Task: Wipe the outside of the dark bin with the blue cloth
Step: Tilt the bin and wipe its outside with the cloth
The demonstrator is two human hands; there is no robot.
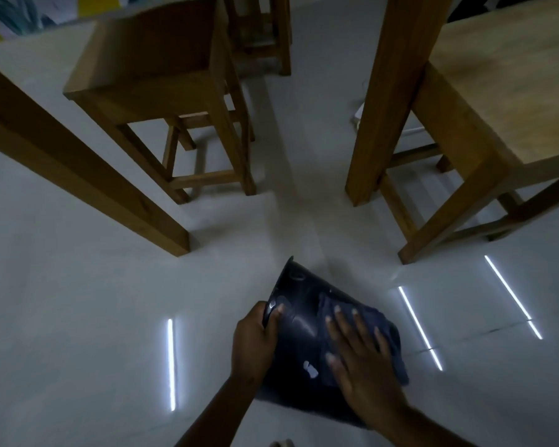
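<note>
Two bare forearms are reaching in from the bottom edge, meeting on the dark bin (pixel 299 337), which is lying tipped on its side low in the middle of the view, over the pale floor (pixel 78 317). The right hand (pixel 360 359) is lying flat on the bin's outer wall with its fingers (pixel 339 317) spread wide, pressing the blue cloth (pixel 389 343) against the curved surface — the cloth is bunching out from under the palm toward the right side of the bin. The left hand (pixel 255 337) is gripping the bin's rim on the left, thumb curled over the outer wall and the other fingers wrapped round the edge, out of sight behind it. A small pale patch (pixel 310 369) is showing on the bin wall just beside the right thumb.

Bright strip-light reflections (pixel 171 362) are streaking the glossy floor on both sides of the bin.

Farther off, a wooden stool (pixel 162 75) is standing on the left, and a lighter wooden table (pixel 510 91) is standing on the right, its thick leg coming down to the floor near the middle. A heavy wooden beam (pixel 78 175) is slanting across the left — whether it belongs to another table, I cannot tell. A further wooden piece is sitting at the top centre, blurred. Something white (pixel 359 116) is lying on the floor behind the table leg, too small to make out.
</note>
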